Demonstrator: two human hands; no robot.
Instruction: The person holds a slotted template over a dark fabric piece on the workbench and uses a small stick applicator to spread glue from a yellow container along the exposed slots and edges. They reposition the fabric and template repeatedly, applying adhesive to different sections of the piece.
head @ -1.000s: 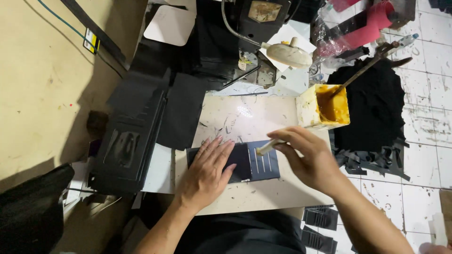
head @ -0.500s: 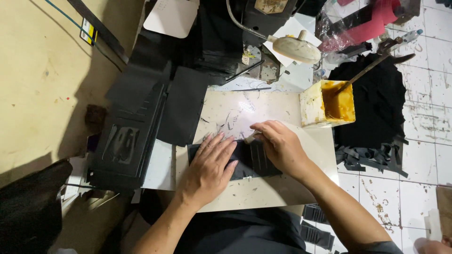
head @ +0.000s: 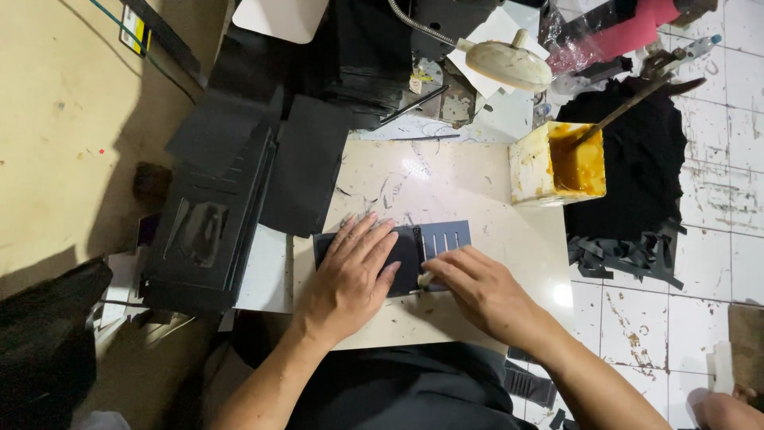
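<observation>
My left hand (head: 350,271) lies flat with fingers spread on a dark rectangular panel (head: 410,247) that rests on a pale work board (head: 446,183). The panel's right part (head: 447,236) is blue-grey with several narrow slots. My right hand (head: 485,291) is at the panel's lower right edge, fingers closed on a small pale-tipped tool (head: 424,279) that touches the panel's bottom edge.
A yellow glue tub (head: 557,163) with a stick in it stands at the board's far right corner. Stacks of black cut sheets (head: 231,191) lie to the left. A lamp head (head: 509,64) hangs at the back. Black scraps (head: 629,255) lie on the tiled floor to the right.
My right hand has slid from the panel's top down to its lower right edge. The slotted blue-grey part, covered half a second ago, shows again. My left hand stays pressed down.
</observation>
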